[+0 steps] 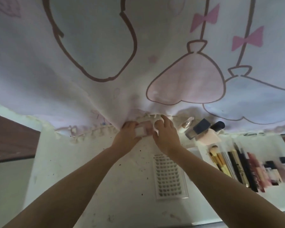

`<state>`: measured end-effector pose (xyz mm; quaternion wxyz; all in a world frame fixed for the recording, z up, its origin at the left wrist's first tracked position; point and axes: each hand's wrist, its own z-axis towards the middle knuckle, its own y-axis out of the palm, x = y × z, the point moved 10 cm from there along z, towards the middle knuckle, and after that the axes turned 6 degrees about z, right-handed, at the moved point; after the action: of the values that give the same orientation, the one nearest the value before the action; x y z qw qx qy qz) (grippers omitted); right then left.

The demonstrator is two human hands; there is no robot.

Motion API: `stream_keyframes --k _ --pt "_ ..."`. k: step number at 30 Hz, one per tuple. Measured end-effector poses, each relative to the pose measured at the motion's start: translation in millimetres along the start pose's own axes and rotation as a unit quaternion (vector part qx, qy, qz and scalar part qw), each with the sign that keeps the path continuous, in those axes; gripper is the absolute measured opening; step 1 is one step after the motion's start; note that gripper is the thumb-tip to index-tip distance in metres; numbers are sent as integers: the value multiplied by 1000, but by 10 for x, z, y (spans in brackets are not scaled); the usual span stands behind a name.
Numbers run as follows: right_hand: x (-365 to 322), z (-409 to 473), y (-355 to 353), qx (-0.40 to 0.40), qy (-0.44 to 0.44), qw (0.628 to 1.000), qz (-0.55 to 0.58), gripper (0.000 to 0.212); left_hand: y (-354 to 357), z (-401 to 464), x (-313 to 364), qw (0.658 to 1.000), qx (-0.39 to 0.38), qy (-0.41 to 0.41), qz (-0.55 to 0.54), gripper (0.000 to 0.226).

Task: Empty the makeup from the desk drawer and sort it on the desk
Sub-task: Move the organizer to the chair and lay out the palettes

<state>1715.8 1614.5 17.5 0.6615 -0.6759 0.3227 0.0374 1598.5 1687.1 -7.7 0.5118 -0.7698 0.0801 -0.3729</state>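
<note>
Where the white desk (92, 186) meets the hanging printed cloth (105, 46), the head view shows both hands working at one spot by the cloth's trimmed hem. The left hand (127, 133) holds a small pale pink-and-white item (142, 130), seemingly a compact or case, its fingers curled round the left end. The right hand (167, 134) grips the same item from the right, thumb and fingers bent over a white rounded part at its top; whether it is opening it or just setting it down cannot be told. Makeup already lies sorted to the right: a dark-capped bottle (198, 128) and a pink sponge (208, 136) near the hem, then brushes (219, 160) and a row of pencils and lipsticks (253, 171), blurred at the far edge. A clear lash tray (169, 176) lies flat between the forearms. The drawer is not in view.

The step in hand looks like placing this item at the back of the desk. Next, both hands would need to let go cleanly, leaving it steady and clear of the hem.
</note>
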Motion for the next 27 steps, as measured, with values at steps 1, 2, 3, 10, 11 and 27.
stream_keyframes --k 1,2,3,10,11,27 --pt "-81 -74 -18 16 -15 1000 2 31 -7 -40 -87 1000 -8 -6 10 53" --pt "-161 -152 9 21 -28 999 3 34 -15 -66 -165 1000 -14 -9 23 54" --pt "-258 -251 65 14 -40 999 2 35 -18 -80 -237 999 -20 -10 35 53" --pt "-666 -855 892 -114 -85 990 -8 57 -40 -6 -317 990 -23 7 139 56" --pt "-641 -886 989 -133 -69 988 -30 60 -36 16 -313 990 -24 7 139 57" --pt "-593 -927 1080 -196 11 975 -101 60 -82 -890 -709 980 -138 59 128 52"
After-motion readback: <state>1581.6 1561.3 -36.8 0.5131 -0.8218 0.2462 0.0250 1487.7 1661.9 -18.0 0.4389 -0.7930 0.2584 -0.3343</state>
